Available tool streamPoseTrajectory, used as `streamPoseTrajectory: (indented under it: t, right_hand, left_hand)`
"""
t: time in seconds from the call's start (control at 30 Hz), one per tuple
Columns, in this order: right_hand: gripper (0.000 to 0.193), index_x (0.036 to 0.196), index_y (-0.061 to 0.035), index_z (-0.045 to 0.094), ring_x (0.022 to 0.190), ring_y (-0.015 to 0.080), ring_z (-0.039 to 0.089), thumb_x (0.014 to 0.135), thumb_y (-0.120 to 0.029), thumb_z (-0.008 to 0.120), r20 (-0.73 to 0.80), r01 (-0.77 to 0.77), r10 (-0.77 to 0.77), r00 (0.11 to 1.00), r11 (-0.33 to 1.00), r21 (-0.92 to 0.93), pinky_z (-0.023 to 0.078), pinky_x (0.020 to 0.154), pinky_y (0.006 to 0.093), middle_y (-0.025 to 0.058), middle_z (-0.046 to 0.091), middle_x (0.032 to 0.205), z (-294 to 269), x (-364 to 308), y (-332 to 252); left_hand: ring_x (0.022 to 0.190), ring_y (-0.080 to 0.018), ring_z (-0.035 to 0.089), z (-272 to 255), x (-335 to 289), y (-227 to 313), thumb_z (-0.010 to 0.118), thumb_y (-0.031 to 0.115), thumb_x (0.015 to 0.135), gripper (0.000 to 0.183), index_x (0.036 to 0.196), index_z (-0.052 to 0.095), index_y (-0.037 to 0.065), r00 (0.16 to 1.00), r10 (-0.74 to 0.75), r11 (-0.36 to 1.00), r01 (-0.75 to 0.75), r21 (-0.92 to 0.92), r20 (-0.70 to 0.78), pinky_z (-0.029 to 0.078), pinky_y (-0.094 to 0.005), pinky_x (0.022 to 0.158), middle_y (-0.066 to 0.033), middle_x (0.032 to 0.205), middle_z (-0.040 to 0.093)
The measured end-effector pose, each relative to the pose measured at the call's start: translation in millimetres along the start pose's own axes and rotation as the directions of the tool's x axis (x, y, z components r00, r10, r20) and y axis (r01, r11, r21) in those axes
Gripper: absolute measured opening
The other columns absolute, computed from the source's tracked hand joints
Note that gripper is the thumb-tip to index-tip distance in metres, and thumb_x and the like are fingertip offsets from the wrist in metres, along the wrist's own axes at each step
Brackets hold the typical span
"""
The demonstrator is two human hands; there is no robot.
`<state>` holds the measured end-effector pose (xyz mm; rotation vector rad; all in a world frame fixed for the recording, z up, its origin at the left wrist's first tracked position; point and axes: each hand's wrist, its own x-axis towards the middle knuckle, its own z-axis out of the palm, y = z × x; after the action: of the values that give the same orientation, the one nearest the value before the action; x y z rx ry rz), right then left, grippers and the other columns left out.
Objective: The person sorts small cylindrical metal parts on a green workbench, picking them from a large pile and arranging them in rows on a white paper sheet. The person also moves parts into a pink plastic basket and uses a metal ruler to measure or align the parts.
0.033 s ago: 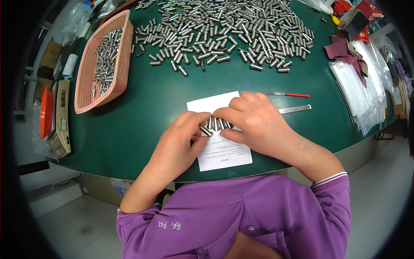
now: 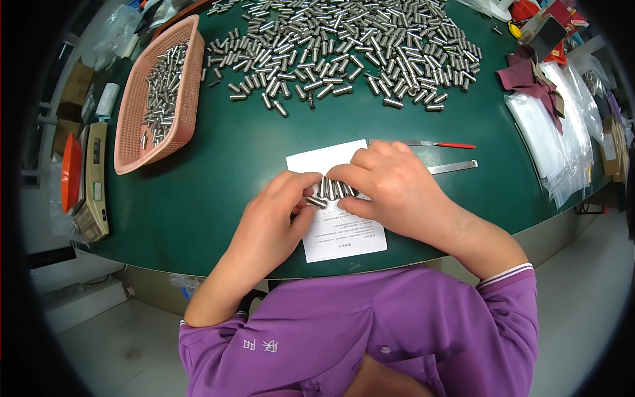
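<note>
Over a printed white sheet of paper [image 2: 345, 243] on the green table, my two hands meet close together. My left hand [image 2: 272, 210] is closed, with a short shiny metal pin [image 2: 317, 202] at its thumb and fingertips, lying tilted. My right hand [image 2: 400, 185] curls around a row of several similar metal pins [image 2: 336, 190], standing side by side between its thumb and fingers. The left index fingertip is close to the left end of this row. The right fingers partly hide the row's right end.
A big heap of metal pins [image 2: 357, 46] spreads over the far table. At left stand a pink plastic basket [image 2: 192, 99] holding more pins and a beige scale [image 2: 94, 178]. A red-handled file [image 2: 456, 145], a metal strip [image 2: 456, 167] and plastic bags [image 2: 546, 142] lie at right.
The single pin at my left fingertips has turned slightly and lies flatter. My left thumb has shifted a little; the right hand looks the same.
</note>
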<state>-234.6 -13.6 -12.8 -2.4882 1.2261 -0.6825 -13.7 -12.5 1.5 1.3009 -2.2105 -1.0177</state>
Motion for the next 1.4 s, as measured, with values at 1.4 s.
streamPoseTrajectory:
  t: [1.4]
  right_hand:
    - [0.034,0.102,-0.0073,0.069,0.095,0.0253,0.058,0.069,-0.006,0.078,0.043,-0.119,0.114,0.993,0.986,0.116,0.044,0.086,0.0386,0.004,0.065,0.093,-20,-2,9]
  left_hand:
    - [0.085,-0.0209,0.058,13,12,-2,0.078,0.001,0.072,0.04,0.108,0.062,0.003,0.99,0.125,0.989,-0.119,0.092,-0.065,0.051,-0.0308,0.072,-0.0088,0.105,0.056]
